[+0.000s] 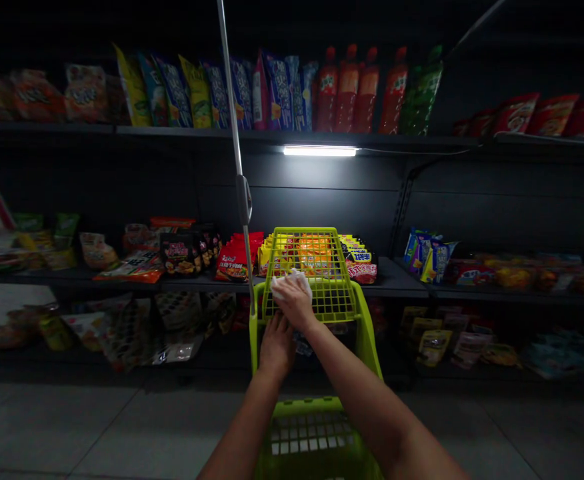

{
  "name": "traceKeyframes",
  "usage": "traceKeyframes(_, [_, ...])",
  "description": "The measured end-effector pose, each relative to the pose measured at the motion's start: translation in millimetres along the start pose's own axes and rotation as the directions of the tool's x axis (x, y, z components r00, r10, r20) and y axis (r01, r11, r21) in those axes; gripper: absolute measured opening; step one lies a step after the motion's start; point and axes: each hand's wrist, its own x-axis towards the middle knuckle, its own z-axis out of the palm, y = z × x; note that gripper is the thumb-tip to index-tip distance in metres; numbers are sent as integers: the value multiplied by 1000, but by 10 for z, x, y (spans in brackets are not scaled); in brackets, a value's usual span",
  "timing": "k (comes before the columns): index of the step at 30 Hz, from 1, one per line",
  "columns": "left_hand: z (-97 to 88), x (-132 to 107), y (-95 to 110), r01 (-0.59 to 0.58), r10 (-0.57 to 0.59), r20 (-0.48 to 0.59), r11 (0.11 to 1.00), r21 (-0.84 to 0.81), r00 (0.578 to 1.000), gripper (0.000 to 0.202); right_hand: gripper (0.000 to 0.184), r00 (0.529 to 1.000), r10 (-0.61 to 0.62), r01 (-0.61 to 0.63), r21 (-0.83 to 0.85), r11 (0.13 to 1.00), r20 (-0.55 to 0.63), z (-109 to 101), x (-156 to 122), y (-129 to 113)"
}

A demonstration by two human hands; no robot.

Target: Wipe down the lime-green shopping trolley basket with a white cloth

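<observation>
A yellow-green shopping cart (369, 340) with a grid-patterned upper basket panel (329, 291) stands before me. My right hand (296, 303) is closed on a crumpled white cloth (302, 279), possibly a wipe, and presses it against the left part of the grid. Just below and left of it, my left hand (276, 348) grips the cart at the panel's lower edge. Its fingertips are partly hidden near the right wrist. A thin metal pole (237, 140) rises at the cart's left side.
Dark store shelves (317, 137) hold bagged snacks (182, 253), red drink bottles (347, 93) and noodle packets (239, 257). A lit tube lamp (320, 151) hangs under the upper shelf. The cart's lower basket (317, 403) sits above the tiled floor (107, 417).
</observation>
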Motion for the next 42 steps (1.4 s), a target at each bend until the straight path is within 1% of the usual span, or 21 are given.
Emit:
traceKeyframes(2, [-4, -5, -50, -15, 15, -5, 1000, -22, 1000, 58, 35, 972, -179, 179, 13, 984, 154, 2, -2, 6])
traceKeyframes(4, [-17, -5, -90, -3, 0, -42, 998, -62, 999, 59, 35, 912, -291, 304, 2, 953, 288, -212, -114, 186])
traceKeyframes(5, [-26, -1, -106, 10, -16, -69, 996, -88, 997, 58, 36, 898, -295, 320, -23, 947, 327, -376, -206, 317])
traceKeyframes(7, [-47, 20, -125, 50, -68, -128, 989, -138, 989, 54, 38, 930, -182, 232, -127, 964, 320, -734, -423, 578])
traceKeyframes(9, [-69, 53, -128, 97, -124, -171, 982, -162, 977, 50, 36, 976, 34, 25, -267, 963, 214, -1005, -604, 722])
traceKeyframes(10, [-78, 71, -124, 115, -149, -196, 978, -175, 969, 51, 34, 980, 145, -94, -319, 943, 139, -1066, -655, 721])
traceKeyframes(12, [-92, 102, -108, 121, -177, -270, 970, -213, 947, 55, 32, 960, 279, -252, -339, 907, 32, -997, -654, 562])
traceKeyframes(14, [-97, 123, -95, 92, -187, -355, 959, -267, 916, 58, 36, 966, 256, -237, -266, 934, 37, -705, -544, 255])
traceKeyframes(16, [-90, 130, -99, 65, -191, -394, 948, -313, 899, 57, 45, 987, 103, -83, -162, 983, 120, -332, -401, -70])
traceKeyframes(18, [-70, 128, -123, 65, -190, -365, 943, -326, 911, 57, 44, 971, -58, 86, -110, 990, 233, -52, -315, -283])
traceKeyframes(21, [-11, 106, -171, 64, -149, -271, 952, -301, 951, 61, 39, 931, -195, 230, -81, 970, 310, -22, -404, -256])
traceKeyframes(24, [73, 72, -185, 53, -102, -176, 963, -265, 979, 64, 38, 935, -189, 234, -121, 965, 301, -404, -694, 87])
traceKeyframes(28, [157, 61, -127, 35, -46, -69, 988, -152, 997, 68, 38, 953, 52, 35, -281, 959, 297, -1129, -994, 578])
traceKeyframes(30, [169, 84, -80, 20, -21, -19, 998, -59, 1000, 69, 32, 947, 199, -101, -351, 931, 254, -1397, -966, 699])
traceKeyframes(32, [162, 116, -30, 13, -13, 4, 1000, -4, 1000, 68, 29, 951, 285, -218, -388, 895, 123, -1478, -795, 691])
traceKeyframes(34, [141, 144, 17, 29, -29, 15, 999, 17, 999, 68, 31, 964, 263, -259, -365, 894, -39, -1316, -521, 560])
traceKeyframes(36, [112, 160, 48, 44, -46, 33, 998, 33, 998, 67, 37, 987, 140, -156, -310, 938, -73, -953, -220, 354])
traceKeyframes(38, [83, 163, 52, 63, -65, 53, 997, 53, 996, 59, 40, 996, -39, 58, -255, 965, 80, -537, 29, 168])
traceKeyframes(39, [70, 160, 44, 70, -74, 61, 996, 62, 995, 55, 41, 977, -124, 162, -226, 961, 171, -373, 112, 117])
traceKeyframes(41, [47, 150, 7, 88, -93, 72, 994, 69, 993, 52, 42, 908, -265, 330, -164, 930, 323, -229, 178, 146])
traceKeyframes(42, [39, 145, -16, 97, -101, 72, 993, 66, 992, 54, 42, 882, -302, 374, -148, 915, 361, -266, 161, 233])
